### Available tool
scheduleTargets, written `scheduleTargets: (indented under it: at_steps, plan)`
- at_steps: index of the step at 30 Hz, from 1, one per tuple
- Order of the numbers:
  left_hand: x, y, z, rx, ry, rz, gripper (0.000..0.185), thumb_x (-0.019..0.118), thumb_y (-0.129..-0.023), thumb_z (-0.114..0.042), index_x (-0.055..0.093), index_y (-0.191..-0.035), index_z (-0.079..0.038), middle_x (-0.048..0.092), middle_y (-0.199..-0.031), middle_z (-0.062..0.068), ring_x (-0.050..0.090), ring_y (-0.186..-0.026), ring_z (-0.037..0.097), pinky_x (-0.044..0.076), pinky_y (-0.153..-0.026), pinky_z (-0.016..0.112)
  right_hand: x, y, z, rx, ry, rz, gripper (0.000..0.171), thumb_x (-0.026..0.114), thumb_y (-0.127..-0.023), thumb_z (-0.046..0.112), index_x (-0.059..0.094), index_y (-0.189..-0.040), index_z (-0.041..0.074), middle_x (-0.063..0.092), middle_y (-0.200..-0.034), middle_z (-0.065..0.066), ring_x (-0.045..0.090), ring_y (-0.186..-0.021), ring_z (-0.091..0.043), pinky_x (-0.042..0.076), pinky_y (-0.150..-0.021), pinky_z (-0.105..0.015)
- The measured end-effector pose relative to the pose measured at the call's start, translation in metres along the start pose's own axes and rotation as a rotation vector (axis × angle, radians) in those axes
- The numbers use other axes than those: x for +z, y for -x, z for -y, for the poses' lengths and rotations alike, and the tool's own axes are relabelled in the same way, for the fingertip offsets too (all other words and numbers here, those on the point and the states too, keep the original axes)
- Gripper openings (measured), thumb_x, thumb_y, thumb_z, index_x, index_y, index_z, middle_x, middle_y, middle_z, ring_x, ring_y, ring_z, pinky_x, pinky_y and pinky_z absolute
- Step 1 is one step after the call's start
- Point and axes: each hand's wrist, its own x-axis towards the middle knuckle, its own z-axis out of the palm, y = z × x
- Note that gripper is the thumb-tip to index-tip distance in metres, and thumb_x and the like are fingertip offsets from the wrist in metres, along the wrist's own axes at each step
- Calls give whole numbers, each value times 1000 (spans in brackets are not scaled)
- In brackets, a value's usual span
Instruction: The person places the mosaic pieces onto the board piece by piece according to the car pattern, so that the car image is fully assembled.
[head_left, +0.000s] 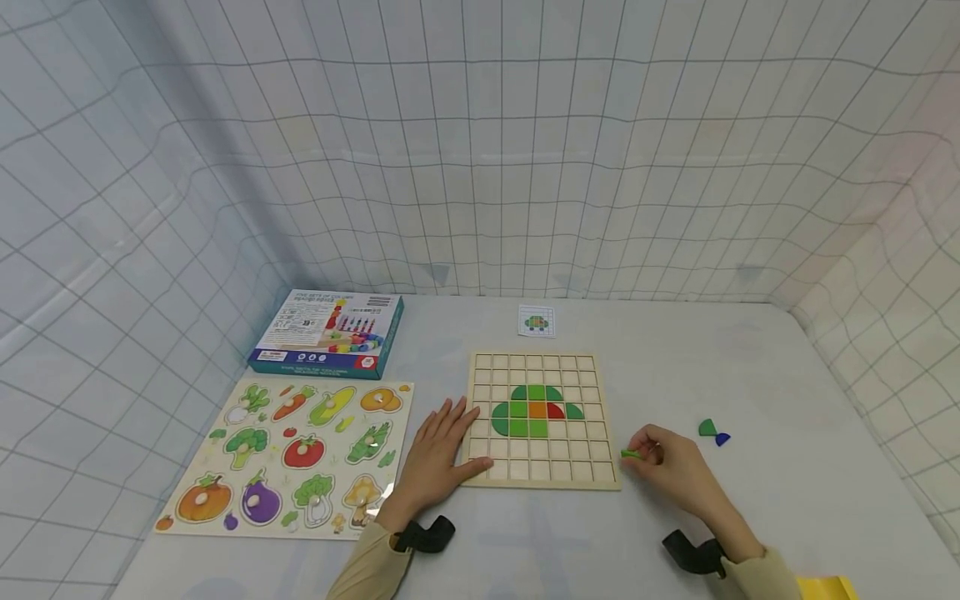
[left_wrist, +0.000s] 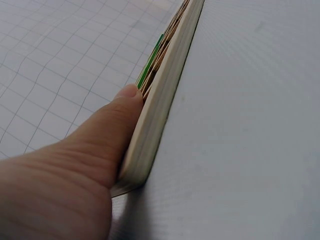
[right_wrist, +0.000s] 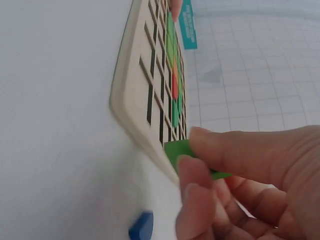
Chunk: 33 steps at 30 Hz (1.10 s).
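Note:
A wooden grid board (head_left: 542, 472) lies on the table with green, orange and red tiles set in its middle cells. My left hand (head_left: 438, 458) rests on the board's left edge, fingers spread; in the left wrist view its thumb (left_wrist: 107, 130) lies along the board's rim. Just off the lower right edge, my right hand (head_left: 671, 467) pinches a light green tile (right_wrist: 176, 150) between thumb and fingertips. Right of that hand lie a dark green rounded tile (head_left: 707, 427) and a blue tile (head_left: 722, 439). Behind the board is a small pattern card (head_left: 537, 322) showing a green figure.
A vegetable peg puzzle (head_left: 277, 467) lies at the left, with a printed toy box (head_left: 330, 333) behind it. Part of a yellow object (head_left: 825, 588) shows at the bottom right. Grid-patterned sheeting (head_left: 480, 167) encloses the table at the back and sides.

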Motion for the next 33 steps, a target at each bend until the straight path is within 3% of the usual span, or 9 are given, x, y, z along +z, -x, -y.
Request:
scheduleTargets:
  at_steps: [6,12,20,25,33]
  plan:
    - [0,0,1,-8,7,6,78,65,-83,-53,41,-144,-10,32,-150,13,18,-141,31,12,-112,47,13,-21,8,-64,-83,-5,16,77,-79,7,63,-86,12,56,-73,5,53,-62,-10,45,-53,-23]
    - [0,-1,1,-18,8,22,78,63,-84,-54,40,-146,-12,30,-152,11,15,-142,29,10,-113,45,27,-40,19,-130,-85,10,15,74,-79,-1,67,-90,7,60,-79,4,56,-70,-11,50,-60,-24]
    - [-1,-1,0,-14,6,27,79,63,-84,-54,40,-146,-12,30,-151,11,16,-141,30,11,-113,46,39,-54,31,-137,-71,42,9,74,-81,2,69,-88,6,64,-79,4,58,-69,-10,50,-61,-25]
    - [-2,0,-1,-20,2,31,78,63,-84,-54,40,-145,-12,30,-151,11,15,-142,29,10,-113,45,46,-61,33,-140,-38,76,8,73,-81,4,70,-87,8,63,-77,7,54,-65,-9,47,-57,-24]
    - [-1,0,0,-12,6,21,79,65,-83,-54,40,-145,-12,31,-151,11,16,-141,30,11,-113,46,49,-65,32,-120,-50,107,8,72,-83,5,69,-88,10,63,-80,6,56,-69,-10,48,-61,-28]
